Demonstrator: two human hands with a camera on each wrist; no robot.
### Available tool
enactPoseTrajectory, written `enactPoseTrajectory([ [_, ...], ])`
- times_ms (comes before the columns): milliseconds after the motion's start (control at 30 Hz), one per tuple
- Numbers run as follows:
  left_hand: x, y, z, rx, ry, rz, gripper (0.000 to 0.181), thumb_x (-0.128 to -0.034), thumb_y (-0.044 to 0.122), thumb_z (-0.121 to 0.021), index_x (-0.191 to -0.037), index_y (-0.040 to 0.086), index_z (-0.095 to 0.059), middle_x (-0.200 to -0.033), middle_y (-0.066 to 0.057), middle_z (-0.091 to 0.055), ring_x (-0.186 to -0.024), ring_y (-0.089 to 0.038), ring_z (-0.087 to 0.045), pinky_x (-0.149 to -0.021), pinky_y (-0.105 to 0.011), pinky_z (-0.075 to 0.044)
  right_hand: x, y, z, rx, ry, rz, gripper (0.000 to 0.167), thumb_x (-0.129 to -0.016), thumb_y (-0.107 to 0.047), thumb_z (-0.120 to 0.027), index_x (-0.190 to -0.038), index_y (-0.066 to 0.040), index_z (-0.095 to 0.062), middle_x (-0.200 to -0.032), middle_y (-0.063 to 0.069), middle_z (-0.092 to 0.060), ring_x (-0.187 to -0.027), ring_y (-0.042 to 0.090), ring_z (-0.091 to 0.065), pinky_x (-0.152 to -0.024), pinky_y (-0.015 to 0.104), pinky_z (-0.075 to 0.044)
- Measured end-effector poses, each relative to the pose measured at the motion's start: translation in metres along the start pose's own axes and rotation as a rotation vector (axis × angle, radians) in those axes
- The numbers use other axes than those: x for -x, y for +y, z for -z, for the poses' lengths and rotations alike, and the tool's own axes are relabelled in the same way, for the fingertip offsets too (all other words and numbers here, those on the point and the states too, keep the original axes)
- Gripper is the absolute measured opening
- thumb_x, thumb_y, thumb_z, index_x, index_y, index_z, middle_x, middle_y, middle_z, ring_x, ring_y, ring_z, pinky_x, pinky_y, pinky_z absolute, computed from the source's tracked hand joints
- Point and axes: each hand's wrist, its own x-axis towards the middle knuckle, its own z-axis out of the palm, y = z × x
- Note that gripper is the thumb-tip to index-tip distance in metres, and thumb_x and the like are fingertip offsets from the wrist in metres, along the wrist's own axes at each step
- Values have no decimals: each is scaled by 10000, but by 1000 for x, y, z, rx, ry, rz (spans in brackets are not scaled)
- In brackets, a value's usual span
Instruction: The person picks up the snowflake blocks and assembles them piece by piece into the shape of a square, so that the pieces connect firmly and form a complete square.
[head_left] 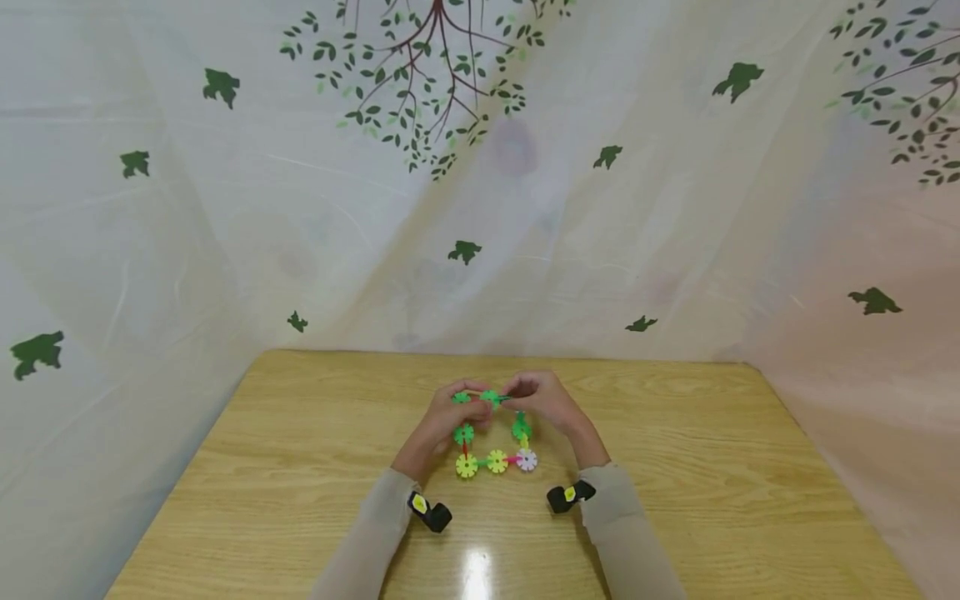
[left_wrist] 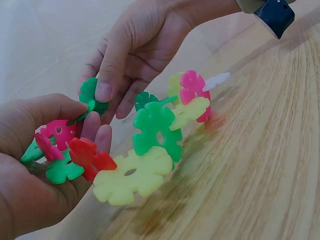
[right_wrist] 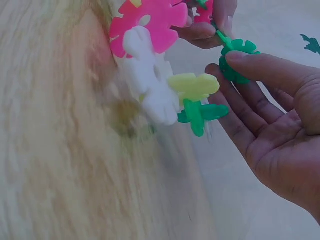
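Note:
Notched plastic snowflake discs are linked edge to edge in a chain bent into a nearly square ring. A yellow disc (head_left: 467, 465) marks its near left corner, a white disc (head_left: 527, 459) its near right. At the far side, my left hand (head_left: 441, 423) holds green and pink discs (left_wrist: 61, 131) of the chain. Opposite it, my right hand (head_left: 553, 406) pinches a dark green disc (right_wrist: 239, 61) between thumb and fingers. The left fingertips meet a green piece touching that disc; whether they are joined I cannot tell. A red disc (left_wrist: 90, 158) hangs beside the left fingers.
Under the hands lies a wood-grain table (head_left: 300, 500). A pale curtain (head_left: 337, 208) printed with leaves and birds rises behind its far edge. Each wrist carries a small black camera, one on the left (head_left: 431, 512) and one on the right (head_left: 570, 497).

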Motion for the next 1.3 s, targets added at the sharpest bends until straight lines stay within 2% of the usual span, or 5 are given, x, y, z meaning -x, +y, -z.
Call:
enactPoseTrajectory([
  [233,-1,-1,4,13,9,-1,426,-904,-25,-695,-1311,-92,-591,-864,6,-718,-725,-156,-725,-709,-288,-622,3,-3,9,18,-35,-12,286,-915,-49,-742,-1178,55,-696,-1177,232,-715,-1026,192,-708,-861,289,-592],
  [500,0,-1,6,17,9,4,433,-908,-17,-691,-1321,-88,-584,-865,-14,-702,-728,-145,-719,-703,-282,-621,7,7,22,29,155,-119,302,-949,-95,-720,-1205,60,-684,-1189,226,-707,-1035,179,-675,-890,266,-560],
  [700,0,0,8,3,8,-12,425,-896,-27,-695,-1301,-104,-590,-925,-25,-649,-738,-155,-713,-711,-294,-623,9,6,24,-54,121,-238,377,-975,-85,-673,-1288,116,-610,-1199,262,-680,-980,172,-684,-914,397,-595],
  [967,0,2,7,4,36,-16,398,-875,-60,-672,-1264,-113,-611,-978,-43,-605,-766,-156,-690,-718,-283,-616,-1,16,14,-174,67,-328,376,-965,-45,-666,-1294,127,-608,-1065,154,-751,-865,138,-723,-834,358,-623],
  [1300,1,1,9,-47,47,-11,398,-868,-46,-679,-1263,-84,-641,-1041,-65,-604,-740,-174,-699,-711,-283,-615,1,9,13,-176,97,-311,311,-944,-49,-696,-1211,103,-653,-859,-3,-712,-761,116,-683,-734,278,-599],
])
